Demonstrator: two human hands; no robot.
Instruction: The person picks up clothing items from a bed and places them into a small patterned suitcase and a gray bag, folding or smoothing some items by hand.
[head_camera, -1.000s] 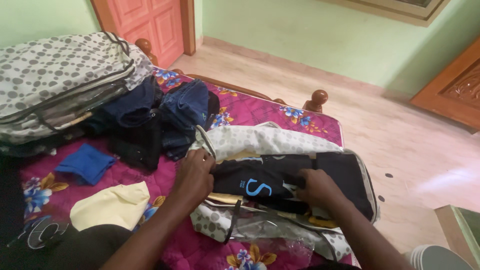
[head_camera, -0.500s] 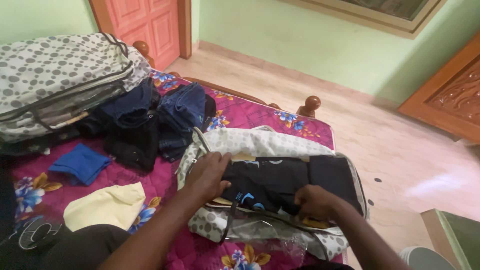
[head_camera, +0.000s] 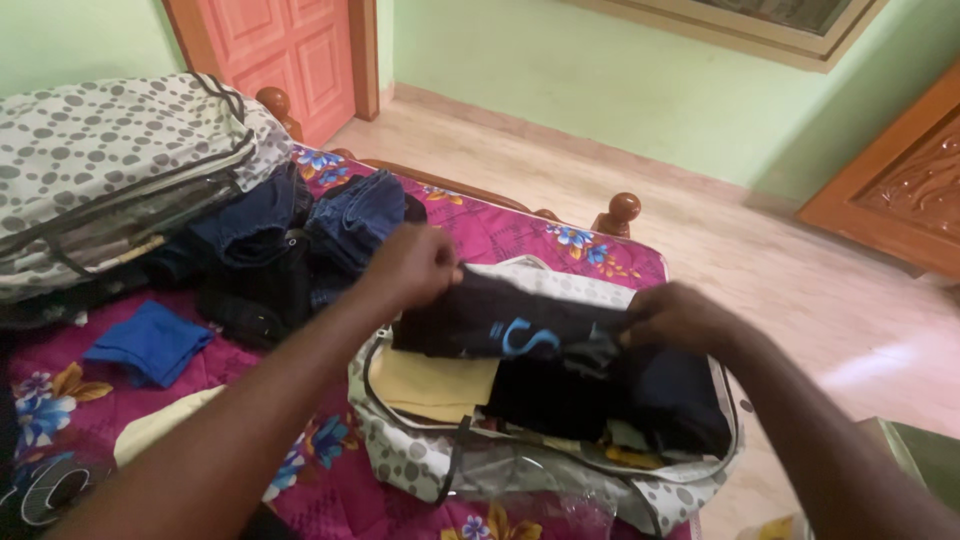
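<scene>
A folded black garment with a blue print (head_camera: 505, 325) is held up over an open polka-dot storage bag (head_camera: 420, 455) on the bed. My left hand (head_camera: 415, 265) grips the garment's left end. My right hand (head_camera: 680, 318) grips its right end. Inside the bag lie a pale yellow cloth (head_camera: 435, 385) on the left and dark folded clothes (head_camera: 610, 395) on the right.
A magenta floral bedspread (head_camera: 510, 230) covers the bed. A second polka-dot bag (head_camera: 110, 160) lies at the back left, with a pile of dark clothes and jeans (head_camera: 300, 240) beside it. A blue cloth (head_camera: 150, 340) and a yellow cloth (head_camera: 150, 430) lie to the left. The bed's wooden footboard posts (head_camera: 618, 212) border the tiled floor.
Both hands have lifted the black printed garment up out of the bag, uncovering the yellow cloth and dark clothes beneath. The view shifted slightly.
</scene>
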